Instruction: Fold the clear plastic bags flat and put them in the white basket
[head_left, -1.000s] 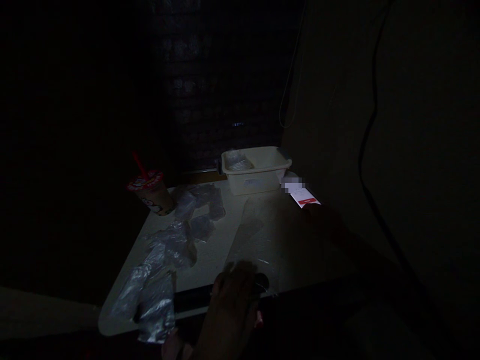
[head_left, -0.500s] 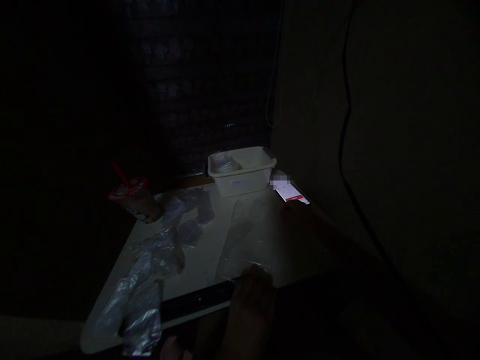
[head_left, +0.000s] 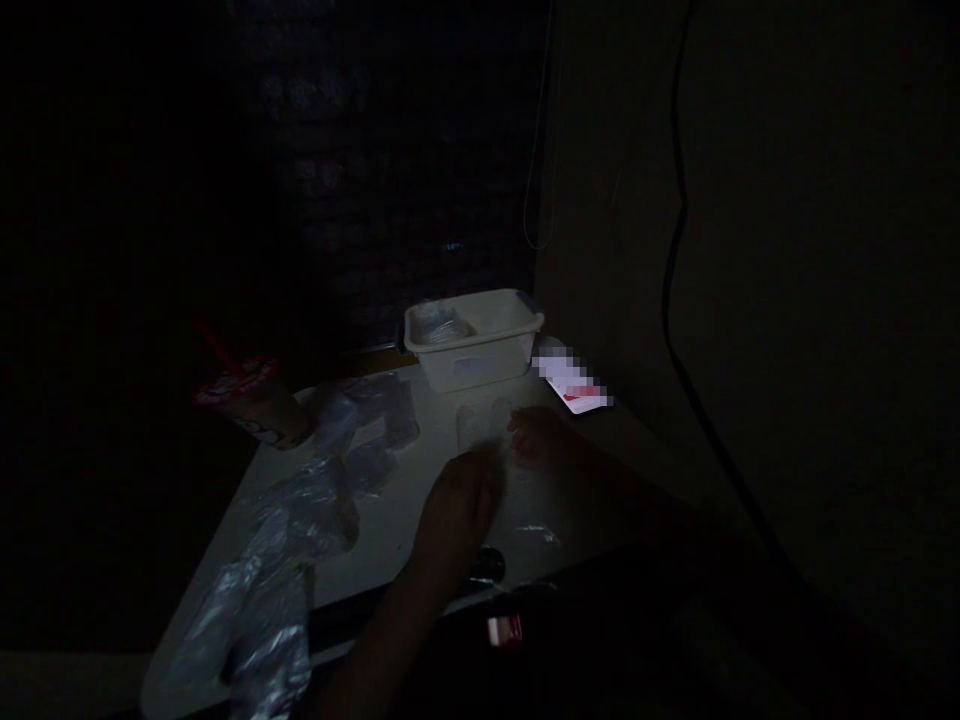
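Note:
In dim light my left hand [head_left: 461, 495] is over the middle of the white table [head_left: 390, 530], its fingers curled inward and partly blurred. My right hand [head_left: 536, 435] is just beyond it to the right, fingers bent together near the top of a clear plastic bag [head_left: 480, 425]. Whether either hand grips the bag is too dark to make out. Beneath my left wrist a long black bar [head_left: 360, 612] runs along the table's front edge. Crumpled clear plastic bags [head_left: 307, 510] cover the table's left side.
A white basket [head_left: 476, 365] with a plastic-wrapped item stands at the back. Right of it lies a lit phone [head_left: 574, 385]. A lidded cup [head_left: 259, 405] with a red straw leans at the left. A cable [head_left: 671, 270] hangs along the right wall.
My left hand has moved up from the front edge to mid-table. My right hand has moved left, away from the phone. A small pink-and-white object now shows below the front edge.

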